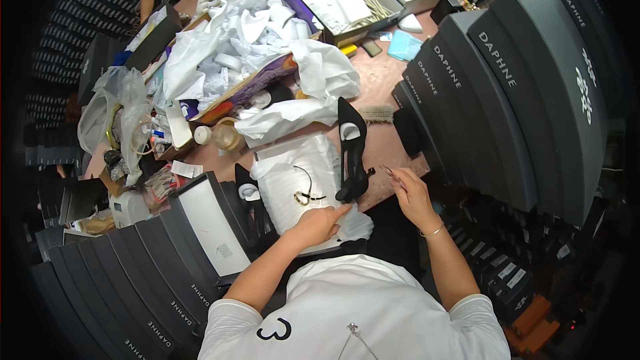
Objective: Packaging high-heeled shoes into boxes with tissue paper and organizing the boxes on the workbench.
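Observation:
In front of me lies a white padded wrap (280, 180) with a thin black strap (308, 179) on it; the strap has a gold-coloured buckle. A black pointed shoe (350, 150) lies along the wrap's right side, and its mate (252, 210) lies to the left, each with white stuffing inside. My left hand (317, 227) rests over the near end of the wrap, index finger stretched toward the right shoe's heel end, other fingers curled. Right of that shoe, my right hand (415, 197) pinches a thin pointed tool (387, 171), its exact kind unclear. A small black piece (371, 172) lies nearby.
Dark shoe boxes stack high at right (497, 87) and lower left (143, 267). Behind the wrap stand a carton of crumpled white paper (233, 47) and a clear jar (227, 135). A grey tray (393, 10) sits farther back. Another person's arm (147, 3) shows at the far left.

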`<move>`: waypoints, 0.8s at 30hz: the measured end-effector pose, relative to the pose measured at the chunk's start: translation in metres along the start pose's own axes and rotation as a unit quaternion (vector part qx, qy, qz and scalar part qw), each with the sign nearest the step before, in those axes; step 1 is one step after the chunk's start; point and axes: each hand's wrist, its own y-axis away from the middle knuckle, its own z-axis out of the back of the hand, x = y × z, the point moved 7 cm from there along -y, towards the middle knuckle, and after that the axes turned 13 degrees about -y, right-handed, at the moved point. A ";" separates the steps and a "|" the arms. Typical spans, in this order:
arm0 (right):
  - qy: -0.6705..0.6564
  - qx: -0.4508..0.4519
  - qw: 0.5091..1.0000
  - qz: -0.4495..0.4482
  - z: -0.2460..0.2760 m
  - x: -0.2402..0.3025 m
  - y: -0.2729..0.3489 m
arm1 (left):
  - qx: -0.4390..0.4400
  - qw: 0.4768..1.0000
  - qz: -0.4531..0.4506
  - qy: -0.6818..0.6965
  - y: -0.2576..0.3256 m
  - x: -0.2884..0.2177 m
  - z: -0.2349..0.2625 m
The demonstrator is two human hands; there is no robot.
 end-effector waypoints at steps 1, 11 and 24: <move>-0.009 0.000 1.000 0.001 -0.001 0.002 -0.003 | -0.088 0.996 0.005 0.000 -0.001 0.005 0.026; -0.030 0.096 0.995 0.024 -0.036 0.027 -0.045 | -0.390 0.914 0.102 -0.036 -0.067 0.143 0.186; -0.136 -0.099 0.985 -0.023 -0.007 0.002 -0.190 | -0.810 0.471 0.115 0.331 0.158 0.146 0.224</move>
